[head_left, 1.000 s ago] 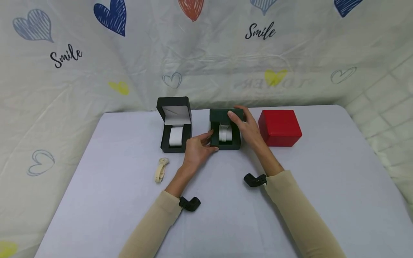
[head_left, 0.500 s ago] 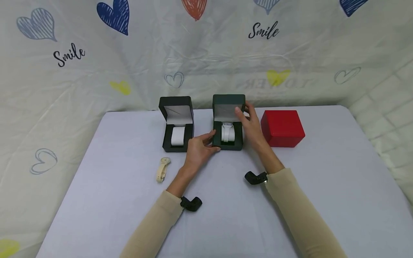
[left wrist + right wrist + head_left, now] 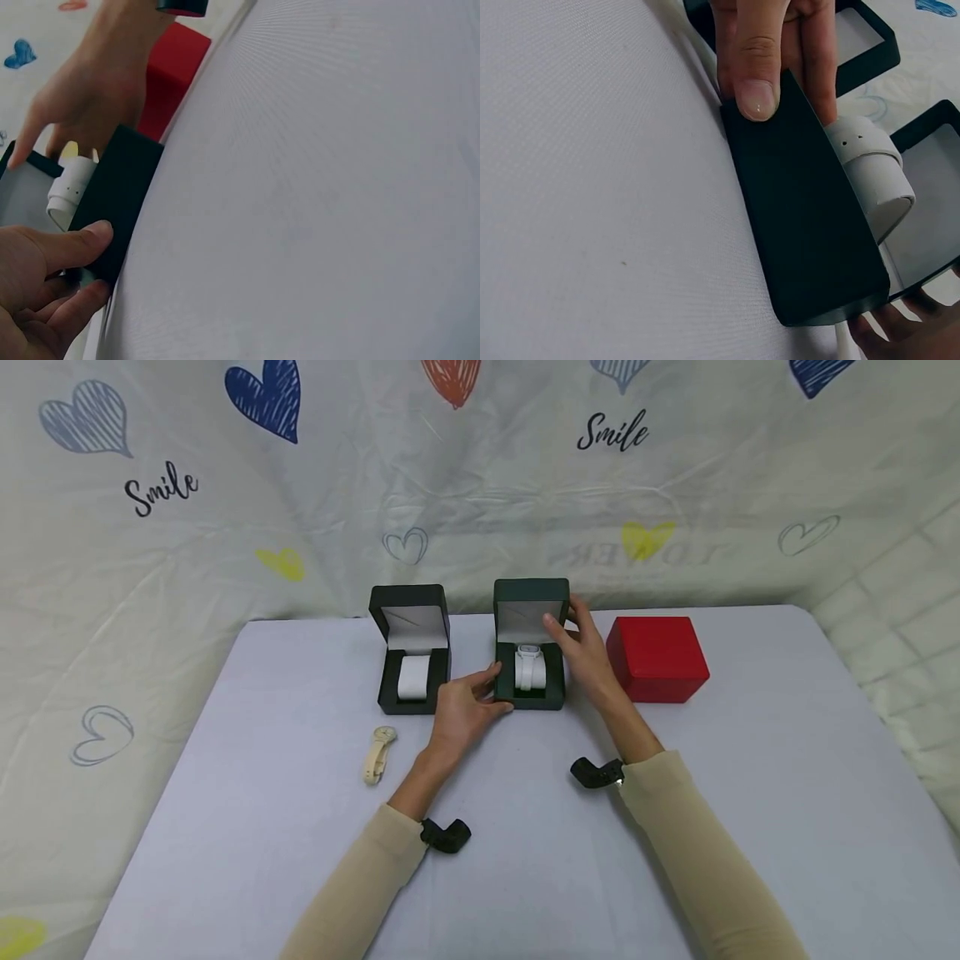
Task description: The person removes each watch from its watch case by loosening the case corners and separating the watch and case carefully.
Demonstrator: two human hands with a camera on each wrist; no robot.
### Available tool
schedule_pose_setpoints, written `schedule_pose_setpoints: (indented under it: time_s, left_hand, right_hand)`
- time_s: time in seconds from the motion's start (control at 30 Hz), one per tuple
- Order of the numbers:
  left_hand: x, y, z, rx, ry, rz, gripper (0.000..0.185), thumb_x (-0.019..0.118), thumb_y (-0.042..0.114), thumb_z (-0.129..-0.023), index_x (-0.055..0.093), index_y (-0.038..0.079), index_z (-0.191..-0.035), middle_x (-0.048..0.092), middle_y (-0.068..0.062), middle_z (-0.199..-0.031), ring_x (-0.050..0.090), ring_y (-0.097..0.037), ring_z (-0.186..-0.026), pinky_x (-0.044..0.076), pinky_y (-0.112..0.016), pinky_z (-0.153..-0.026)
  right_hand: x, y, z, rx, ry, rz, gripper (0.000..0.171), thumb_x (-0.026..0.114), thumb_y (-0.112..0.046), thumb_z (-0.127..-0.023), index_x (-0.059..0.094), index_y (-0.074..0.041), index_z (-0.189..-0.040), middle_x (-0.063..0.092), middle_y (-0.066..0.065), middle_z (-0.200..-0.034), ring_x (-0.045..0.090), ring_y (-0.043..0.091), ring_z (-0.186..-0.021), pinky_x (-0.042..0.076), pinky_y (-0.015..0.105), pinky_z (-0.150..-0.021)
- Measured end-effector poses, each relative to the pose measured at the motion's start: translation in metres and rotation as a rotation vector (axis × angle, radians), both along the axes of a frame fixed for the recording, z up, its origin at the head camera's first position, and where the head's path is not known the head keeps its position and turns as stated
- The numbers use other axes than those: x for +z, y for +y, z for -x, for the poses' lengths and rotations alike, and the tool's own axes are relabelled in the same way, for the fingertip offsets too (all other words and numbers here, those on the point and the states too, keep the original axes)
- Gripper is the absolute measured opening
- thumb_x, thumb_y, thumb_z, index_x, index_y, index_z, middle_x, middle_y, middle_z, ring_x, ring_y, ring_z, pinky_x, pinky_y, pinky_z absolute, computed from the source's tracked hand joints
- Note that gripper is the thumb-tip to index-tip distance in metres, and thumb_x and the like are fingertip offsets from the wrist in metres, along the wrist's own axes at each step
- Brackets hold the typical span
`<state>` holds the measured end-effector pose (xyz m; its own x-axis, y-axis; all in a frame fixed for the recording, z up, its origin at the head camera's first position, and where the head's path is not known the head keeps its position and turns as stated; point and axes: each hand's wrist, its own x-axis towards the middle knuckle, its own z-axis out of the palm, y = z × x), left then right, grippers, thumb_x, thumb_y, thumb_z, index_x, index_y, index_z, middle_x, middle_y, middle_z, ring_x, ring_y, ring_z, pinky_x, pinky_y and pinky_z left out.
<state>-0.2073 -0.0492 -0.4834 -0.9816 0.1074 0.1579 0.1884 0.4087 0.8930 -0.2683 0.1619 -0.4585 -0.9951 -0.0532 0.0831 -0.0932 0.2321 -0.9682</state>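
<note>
A dark green watch box (image 3: 551,700) stands with its lid raised. A white watch (image 3: 530,670) sits round the cushion in it; its perforated strap shows in both wrist views. My left hand (image 3: 459,708) grips the box's front left corner, thumb on the front face (image 3: 802,217) and fingers along the side. With thumb inside and fingers behind, my right hand (image 3: 588,656) holds the right edge of the lid (image 3: 510,589). To the left, a black watch box (image 3: 384,693) stands raised too, holding a bare white cushion (image 3: 413,677). A cream watch (image 3: 378,755) lies in front of it.
A closed red box (image 3: 660,647) stands to the right of my right hand. The white-covered table (image 3: 510,860) ends at a back edge just behind the boxes, where a printed cloth (image 3: 495,460) hangs.
The green box's lid has swung up and back, with my right hand on it, and now stands raised. My left hand has kept its grip on the base.
</note>
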Motion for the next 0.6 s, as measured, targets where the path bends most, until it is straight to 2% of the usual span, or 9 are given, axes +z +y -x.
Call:
schedule_pose_setpoints:
  time_s: [0.4, 0.6]
  left_hand:
    - [-0.0030, 0.0010, -0.0001, -0.009, 0.009, -0.009, 0.066, 0.089, -0.003, -0.076, 0.065, 0.003, -0.138, 0.065, -0.012, -0.143, 0.071, -0.029, -0.120, 0.063, -0.024, -0.085]
    - [-0.0011, 0.0002, -0.0006, -0.011, 0.003, -0.017, 0.067, 0.088, -0.004, -0.077, 0.065, 0.003, -0.139, 0.064, -0.012, -0.145, 0.071, -0.029, -0.122, 0.062, -0.023, -0.084]
  right_hand:
    - [-0.0005, -0.0010, -0.0012, 0.023, -0.008, -0.007, 0.075, 0.060, -0.047, -0.101, 0.024, -0.032, -0.165, 0.029, 0.009, -0.170, 0.042, 0.040, -0.150, 0.034, 0.064, -0.124]
    - [0.0041, -0.0052, -0.0086, 0.016, 0.003, -0.032, 0.082, 0.062, -0.042, -0.102, 0.016, -0.026, -0.167, 0.025, 0.011, -0.171, 0.035, 0.039, -0.154, 0.033, 0.062, -0.125]
